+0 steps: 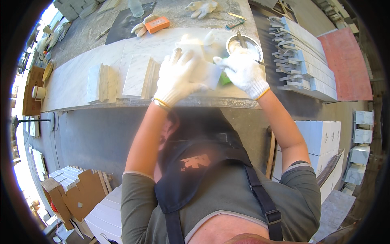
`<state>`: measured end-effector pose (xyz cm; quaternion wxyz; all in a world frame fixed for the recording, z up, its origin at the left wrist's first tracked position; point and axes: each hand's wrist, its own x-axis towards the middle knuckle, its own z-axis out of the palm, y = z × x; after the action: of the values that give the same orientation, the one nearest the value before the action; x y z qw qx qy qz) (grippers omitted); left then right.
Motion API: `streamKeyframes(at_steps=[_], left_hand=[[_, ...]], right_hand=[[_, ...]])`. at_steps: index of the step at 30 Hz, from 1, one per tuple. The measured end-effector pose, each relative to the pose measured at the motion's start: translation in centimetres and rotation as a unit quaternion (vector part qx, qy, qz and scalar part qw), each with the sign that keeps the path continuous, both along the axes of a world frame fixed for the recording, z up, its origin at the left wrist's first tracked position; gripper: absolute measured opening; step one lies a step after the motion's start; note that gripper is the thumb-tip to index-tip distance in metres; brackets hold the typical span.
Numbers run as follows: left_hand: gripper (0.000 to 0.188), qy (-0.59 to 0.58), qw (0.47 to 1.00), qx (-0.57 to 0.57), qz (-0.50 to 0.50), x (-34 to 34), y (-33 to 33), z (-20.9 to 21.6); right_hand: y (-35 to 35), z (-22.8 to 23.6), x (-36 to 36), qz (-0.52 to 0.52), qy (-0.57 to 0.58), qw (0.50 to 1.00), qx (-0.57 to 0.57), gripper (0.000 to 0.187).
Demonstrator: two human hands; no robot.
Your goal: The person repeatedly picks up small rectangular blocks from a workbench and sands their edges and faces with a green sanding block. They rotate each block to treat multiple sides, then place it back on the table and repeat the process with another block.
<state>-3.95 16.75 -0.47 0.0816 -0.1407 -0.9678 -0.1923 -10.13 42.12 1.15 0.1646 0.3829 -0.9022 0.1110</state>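
Note:
My left hand [174, 77], in a white knit glove, lies over the marble worktop with its fingers stretched and spread. A pale, blurred tile [212, 76] shows between my hands. My right hand [245, 74], gloved too, has its fingers curled inward beside the tile; anything inside them is hidden. Just beyond it stands a round bowl [260, 48] of white material, with a dark-handled tool [241, 40] in it. A green object [224, 78] peeks out beside my right hand. Left of my left hand, marble tiles [137, 76] stand in a leaning stack.
Another tile stack [95, 83] stands farther left. Across the bench lie an orange box [157, 25], loose gloves [201, 8] and a clear bottle [136, 8]. Rows of strapped slabs [310, 61] stand at right. White boxes [315, 138] sit lower right; a torn carton [83, 191] lower left.

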Motion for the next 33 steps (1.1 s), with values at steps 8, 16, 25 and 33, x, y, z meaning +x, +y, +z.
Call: streamKeyframes(at_steps=[8,16,25,33], left_hand=[[0.086,0.046,0.995,0.043,0.08,2.1,-2.3,-0.9],[0.075,-0.034,0.925,0.295,0.236,7.1,-5.7,-2.9],[0.068,-0.111,0.886,0.381,0.239,4.7,-3.0,-2.6],[0.056,-0.166,0.745,0.633,0.13,5.6,-3.2,-1.7]], right_hand=[[-0.2,-2.5,-6.0,-0.088,0.018,0.996,0.019,0.029],[0.4,-0.4,-1.3,-0.112,-0.167,0.971,-0.13,0.033],[-1.2,-1.7,1.5,-0.125,-0.583,0.74,-0.31,0.035],[-1.7,-1.0,5.6,-0.106,-0.54,0.711,-0.438,0.034]])
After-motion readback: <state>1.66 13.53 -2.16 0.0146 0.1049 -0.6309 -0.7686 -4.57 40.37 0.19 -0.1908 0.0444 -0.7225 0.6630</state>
